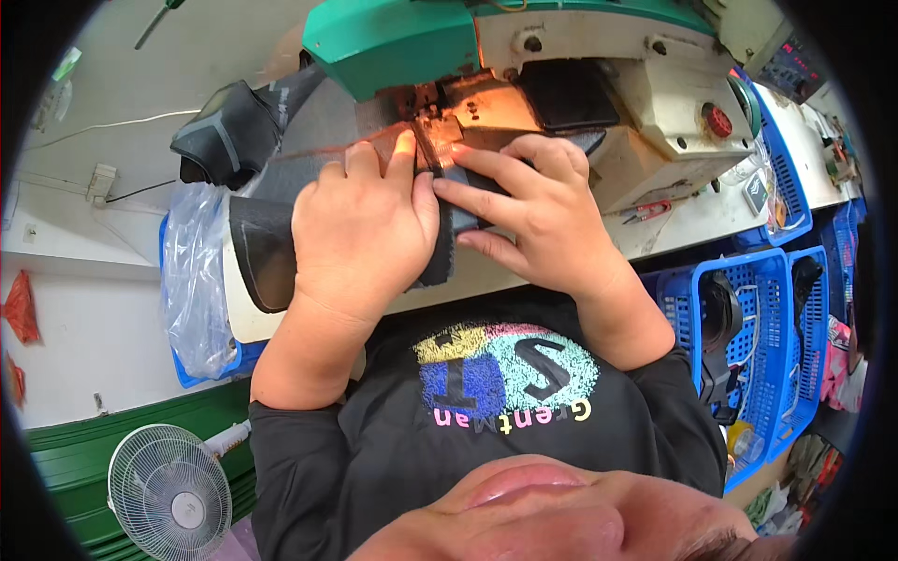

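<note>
You have two bare hands on one dark strip (438,257), which lies on the white table (678,234) in front of your chest. Your left hand (365,220) lies palm down, fingers a little spread and pressing; your right hand (543,210) reaches in with its fingers apart, and I cannot tell if its thumb and fingers pinch the edge. The long axis of the strip runs away from you, one end near the table's front edge, the other toward the lit place under the machine. To its left is one curved black panel (262,257). Further left, one clear plastic bag (196,290) covers part of one blue bin (192,380). At your right, two blue baskets (772,271) stand side by side; the nearer holds black pieces (720,309) and a pale cord. Farther, there are one red-handled tool (647,211), one green-and-white sewing machine (393,47) and one black shaped piece (224,136).
</note>
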Available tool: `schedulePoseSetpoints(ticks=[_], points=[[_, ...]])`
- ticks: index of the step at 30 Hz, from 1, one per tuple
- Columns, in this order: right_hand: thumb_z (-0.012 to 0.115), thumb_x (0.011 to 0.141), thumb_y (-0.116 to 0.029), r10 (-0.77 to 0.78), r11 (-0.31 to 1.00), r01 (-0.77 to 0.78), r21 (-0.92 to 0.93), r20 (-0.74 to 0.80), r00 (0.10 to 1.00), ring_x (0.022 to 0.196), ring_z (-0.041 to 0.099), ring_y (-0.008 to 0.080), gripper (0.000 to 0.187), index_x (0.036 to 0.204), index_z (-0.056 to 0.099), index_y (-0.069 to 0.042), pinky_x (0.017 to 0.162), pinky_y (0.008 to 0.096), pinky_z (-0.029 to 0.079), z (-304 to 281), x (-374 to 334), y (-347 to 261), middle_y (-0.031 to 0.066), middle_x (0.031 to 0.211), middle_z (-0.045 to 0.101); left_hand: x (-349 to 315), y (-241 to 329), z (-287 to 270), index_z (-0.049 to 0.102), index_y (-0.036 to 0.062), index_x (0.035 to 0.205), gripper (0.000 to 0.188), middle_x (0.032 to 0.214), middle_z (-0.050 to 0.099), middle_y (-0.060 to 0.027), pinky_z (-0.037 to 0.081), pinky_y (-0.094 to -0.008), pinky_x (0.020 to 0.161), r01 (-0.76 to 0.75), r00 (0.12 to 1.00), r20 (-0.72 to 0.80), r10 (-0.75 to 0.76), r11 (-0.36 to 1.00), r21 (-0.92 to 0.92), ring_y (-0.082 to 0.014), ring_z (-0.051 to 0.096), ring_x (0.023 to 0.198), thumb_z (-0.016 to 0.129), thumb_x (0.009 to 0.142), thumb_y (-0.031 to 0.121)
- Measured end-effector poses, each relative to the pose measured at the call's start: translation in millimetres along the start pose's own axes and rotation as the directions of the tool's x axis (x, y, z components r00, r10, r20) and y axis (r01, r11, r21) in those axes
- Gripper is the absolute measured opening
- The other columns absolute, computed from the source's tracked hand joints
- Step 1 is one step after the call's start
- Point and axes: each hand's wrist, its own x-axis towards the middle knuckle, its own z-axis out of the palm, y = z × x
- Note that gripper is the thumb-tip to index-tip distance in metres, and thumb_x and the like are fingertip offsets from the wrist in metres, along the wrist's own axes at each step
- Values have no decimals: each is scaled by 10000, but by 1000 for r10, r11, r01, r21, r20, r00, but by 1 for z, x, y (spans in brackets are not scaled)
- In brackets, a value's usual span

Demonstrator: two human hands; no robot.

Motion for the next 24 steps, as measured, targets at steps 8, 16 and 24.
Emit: schedulePoseSetpoints(ticks=[8,16,24], points=[[809,669,-399,2,1000,-2,6,-9,1000,1078,523,206,522,1177,726,-311,947,409,362,2,4,2,-79,1250,634,10,-11,3,715,109,1200,332,1078,687,-103,566,-404,728,-98,993,-68,94,993,-64,-298,668,908,639,905,243],[814,661,-402,7,1000,-7,5,-36,999,1088,529,203,526,1169,724,-302,957,409,364,6,4,3,-87,1245,641,14,-10,12,719,75,1088,303,974,668,-97,573,-392,639,-125,982,-143,125,992,8,-279,669,817,659,865,271],[827,658,-384,18,1000,-18,8,-22,1000,1113,536,198,523,1159,731,-270,991,405,362,3,2,2,-80,1252,646,15,-8,11,667,-6,928,198,855,626,-164,567,-420,660,-169,977,-150,152,980,-107,-328,670,755,663,868,183]])
